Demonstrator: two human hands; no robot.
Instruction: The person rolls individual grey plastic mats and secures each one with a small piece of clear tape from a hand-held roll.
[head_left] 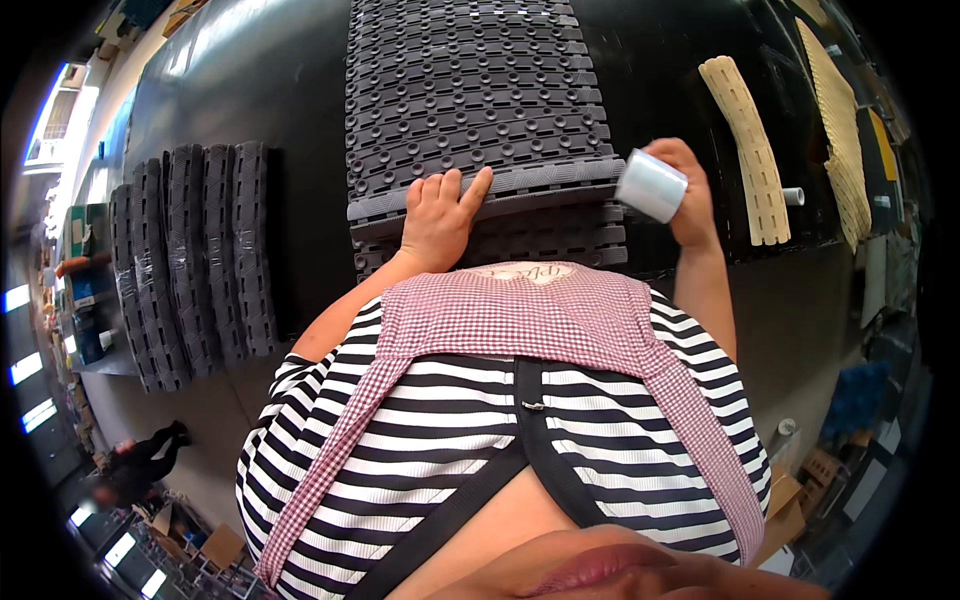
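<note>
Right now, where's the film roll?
Head view, right of centre: the film roll is in the right hand, by the right end of the grey strip under the left hand.

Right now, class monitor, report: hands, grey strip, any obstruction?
Left hand resting on grey strip. Right hand gripping pale film roll beside strip's right end. Strip crosswise, grey studded pieces beyond it. No obstruction visible between hands.
</note>
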